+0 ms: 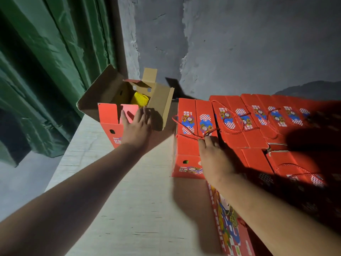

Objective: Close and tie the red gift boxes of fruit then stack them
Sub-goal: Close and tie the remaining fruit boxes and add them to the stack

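An open red gift box stands at the far left of the pale table, its brown flaps up and yellow foam-netted fruit inside. My left hand lies flat on its near red flap, fingers spread. To the right sits a closed red gift box with a red cord handle across its top. My right hand rests on that box and pinches the cord where it is knotted. Behind and to the right, several closed red boxes with cords are packed side by side.
A green curtain hangs at the left past the table's edge. A cracked grey wall rises behind the boxes. A flat red box lies near my right forearm. Bare table surface stretches between my arms.
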`<state>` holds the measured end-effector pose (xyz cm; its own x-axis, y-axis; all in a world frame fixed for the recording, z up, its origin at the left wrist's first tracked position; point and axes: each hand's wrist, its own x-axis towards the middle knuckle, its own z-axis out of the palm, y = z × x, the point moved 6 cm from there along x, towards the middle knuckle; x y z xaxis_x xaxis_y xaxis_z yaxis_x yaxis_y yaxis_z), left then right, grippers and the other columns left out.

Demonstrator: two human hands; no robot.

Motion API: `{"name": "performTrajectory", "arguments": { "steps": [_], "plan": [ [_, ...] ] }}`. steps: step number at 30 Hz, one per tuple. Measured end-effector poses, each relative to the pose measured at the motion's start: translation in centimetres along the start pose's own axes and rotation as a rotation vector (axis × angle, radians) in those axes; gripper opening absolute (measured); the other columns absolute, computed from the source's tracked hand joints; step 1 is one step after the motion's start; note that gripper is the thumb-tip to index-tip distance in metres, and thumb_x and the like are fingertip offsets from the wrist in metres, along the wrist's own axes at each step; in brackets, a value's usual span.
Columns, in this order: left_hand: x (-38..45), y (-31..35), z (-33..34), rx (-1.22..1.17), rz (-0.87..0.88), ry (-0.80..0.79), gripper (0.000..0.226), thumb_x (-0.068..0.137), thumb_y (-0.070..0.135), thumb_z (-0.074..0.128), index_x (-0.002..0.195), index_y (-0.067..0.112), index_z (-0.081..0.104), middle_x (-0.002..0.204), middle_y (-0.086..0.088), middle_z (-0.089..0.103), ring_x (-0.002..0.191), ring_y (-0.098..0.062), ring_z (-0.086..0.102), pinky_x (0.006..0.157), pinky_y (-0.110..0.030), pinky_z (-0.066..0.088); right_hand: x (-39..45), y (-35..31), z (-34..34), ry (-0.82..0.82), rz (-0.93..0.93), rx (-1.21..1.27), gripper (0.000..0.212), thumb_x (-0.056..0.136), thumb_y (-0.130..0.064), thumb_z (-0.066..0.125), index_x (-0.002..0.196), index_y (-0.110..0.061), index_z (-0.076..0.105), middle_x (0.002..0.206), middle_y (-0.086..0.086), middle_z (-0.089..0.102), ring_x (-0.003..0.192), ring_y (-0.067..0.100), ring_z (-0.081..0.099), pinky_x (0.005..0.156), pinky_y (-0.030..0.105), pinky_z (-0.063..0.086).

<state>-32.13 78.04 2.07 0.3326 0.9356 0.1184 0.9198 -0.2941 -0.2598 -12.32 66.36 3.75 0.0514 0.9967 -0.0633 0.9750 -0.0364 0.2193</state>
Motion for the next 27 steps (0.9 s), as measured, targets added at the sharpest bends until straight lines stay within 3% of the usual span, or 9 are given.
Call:
{"name": "performTrajectory", "arguments": {
  "steps": [3, 8, 12, 18, 23, 27],
  "plan": [
    [0.6, 0.6, 0.1, 0.009, -0.045, 0.018, 0.091, 0.079, 0.039, 0.073, 0.156, 0.015, 0.030, 0.148, -0.008, 0.049, 0.142, -0.032, 0.026, 0.108, -0.067, 0.026, 0.0, 0.1, 0.3, -0.002, -0.014, 0.008, 0.057, 0.089, 0.002, 0.060, 0.140, -0.008, 0.038, 0.144, 0.017, 0.038, 0.133, 0.031, 0.043, 0.110, 0.033, 0.042],
    [2.0, 0.9, 0.0, 0.001, -0.084, 0.014, 0.042, 0.081, 0.031, 0.072, 0.121, 0.022, 0.062, 0.113, -0.001, 0.067, 0.123, -0.027, 0.043, 0.099, -0.052, 0.030, 0.0, 0.2, 0.3, 0.006, -0.015, 0.021, 0.052, 0.092, 0.001, 0.057, 0.140, -0.009, 0.037, 0.147, 0.016, 0.036, 0.138, 0.032, 0.040, 0.112, 0.035, 0.039],
    [2.4, 0.7, -0.2, 0.022, -0.054, 0.004, 0.028, 0.084, 0.028, 0.070, 0.110, 0.022, 0.065, 0.099, -0.002, 0.070, 0.117, -0.029, 0.046, 0.093, -0.050, 0.030, 0.0, 0.2, 0.2, 0.006, -0.013, 0.019, 0.053, 0.093, 0.003, 0.054, 0.141, -0.008, 0.036, 0.148, 0.018, 0.035, 0.139, 0.032, 0.038, 0.115, 0.035, 0.037],
    [1.6, 0.4, 0.0, 0.103, -0.028, -0.007, 0.030, 0.083, 0.024, 0.068, 0.112, 0.017, 0.063, 0.102, -0.005, 0.069, 0.119, -0.032, 0.048, 0.098, -0.053, 0.029, -0.1, 0.1, 0.2, -0.016, -0.017, 0.053, 0.058, 0.090, 0.003, 0.059, 0.142, -0.009, 0.036, 0.149, 0.017, 0.034, 0.139, 0.031, 0.038, 0.114, 0.034, 0.040],
    [0.2, 0.2, 0.0, 0.114, -0.020, -0.010, 0.027, 0.084, 0.027, 0.068, 0.109, 0.018, 0.066, 0.100, -0.005, 0.069, 0.117, -0.031, 0.049, 0.099, -0.054, 0.027, -0.1, 0.2, 0.1, -0.054, -0.020, 0.084, 0.060, 0.093, -0.006, 0.066, 0.144, -0.010, 0.035, 0.150, 0.015, 0.033, 0.137, 0.029, 0.041, 0.111, 0.034, 0.043],
    [-1.3, 0.4, -0.2, 0.132, 0.020, -0.025, 0.032, 0.082, 0.025, 0.071, 0.113, 0.019, 0.064, 0.103, -0.006, 0.070, 0.118, -0.032, 0.052, 0.101, -0.056, 0.028, -0.2, 1.0, -0.2, -0.123, -0.054, 0.175, 0.076, 0.091, -0.025, 0.077, 0.151, -0.011, 0.032, 0.154, 0.009, 0.029, 0.136, 0.030, 0.045, 0.107, 0.039, 0.047]
  ]
}}
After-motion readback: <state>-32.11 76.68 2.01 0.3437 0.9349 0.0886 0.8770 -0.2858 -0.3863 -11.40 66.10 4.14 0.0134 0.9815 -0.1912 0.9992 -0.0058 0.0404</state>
